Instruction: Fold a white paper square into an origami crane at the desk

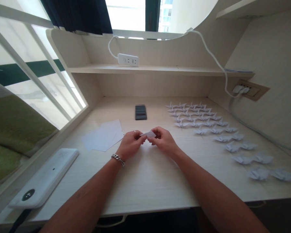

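A small folded piece of white paper [149,134] is held between both hands, just above the middle of the desk. My left hand [131,142] pinches its left end between thumb and fingers; a ring and a chain bracelet are on this side. My right hand [163,139] grips the right end, thumb in front and fingers curled behind. Part of the paper is hidden by the fingers. Loose white paper sheets [103,136] lie spread on the desk left of my left hand. Rows of folded white paper cranes [200,123] stand to the right.
A dark phone-like object [141,112], blurred, lies beyond my hands. At the left edge is a long white device [46,178] with a dark cable. A power strip [128,60] rests on the shelf [155,69]. A white cord [212,55] runs to the wall socket [253,90].
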Demonstrator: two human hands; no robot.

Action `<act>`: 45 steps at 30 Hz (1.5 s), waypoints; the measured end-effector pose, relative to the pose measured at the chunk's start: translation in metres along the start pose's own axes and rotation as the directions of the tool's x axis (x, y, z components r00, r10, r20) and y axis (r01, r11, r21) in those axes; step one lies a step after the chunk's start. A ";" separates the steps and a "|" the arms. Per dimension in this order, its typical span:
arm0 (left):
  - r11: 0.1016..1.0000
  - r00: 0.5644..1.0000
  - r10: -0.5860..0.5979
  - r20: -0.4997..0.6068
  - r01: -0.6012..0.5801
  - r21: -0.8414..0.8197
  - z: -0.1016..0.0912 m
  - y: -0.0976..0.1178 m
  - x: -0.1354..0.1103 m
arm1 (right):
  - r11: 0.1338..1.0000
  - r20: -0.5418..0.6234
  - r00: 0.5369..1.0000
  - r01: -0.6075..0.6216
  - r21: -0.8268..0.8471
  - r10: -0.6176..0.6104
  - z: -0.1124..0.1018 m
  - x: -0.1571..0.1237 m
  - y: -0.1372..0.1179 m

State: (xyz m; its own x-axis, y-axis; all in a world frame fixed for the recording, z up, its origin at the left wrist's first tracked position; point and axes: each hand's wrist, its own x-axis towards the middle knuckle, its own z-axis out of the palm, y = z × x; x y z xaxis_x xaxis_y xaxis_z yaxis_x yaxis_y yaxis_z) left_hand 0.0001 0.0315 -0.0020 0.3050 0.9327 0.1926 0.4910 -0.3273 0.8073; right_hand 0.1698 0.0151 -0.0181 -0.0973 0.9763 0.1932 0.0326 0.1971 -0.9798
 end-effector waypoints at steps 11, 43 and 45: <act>0.994 0.997 -0.038 -0.060 0.032 -0.100 0.005 0.005 -0.002 | 1.000 -0.025 1.000 -0.003 0.016 0.003 0.004 -0.001 -0.003; 0.971 0.994 -0.083 -0.077 0.064 -0.230 0.001 -0.007 0.004 | 1.000 -0.046 0.999 -0.012 -0.003 0.012 -0.007 0.001 -0.003; 0.965 0.991 -0.092 -0.102 0.064 -0.254 0.002 -0.008 0.005 | 0.999 -0.050 0.998 -0.038 -0.003 0.038 -0.008 0.001 -0.004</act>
State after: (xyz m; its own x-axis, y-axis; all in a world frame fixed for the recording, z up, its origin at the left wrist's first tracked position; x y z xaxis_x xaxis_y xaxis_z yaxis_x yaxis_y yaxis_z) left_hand -0.0006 0.0386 -0.0081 0.1737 0.9695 0.1729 0.2863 -0.2177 0.9331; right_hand 0.1775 0.0161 -0.0136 -0.0465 0.9864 0.1579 0.0392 0.1597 -0.9864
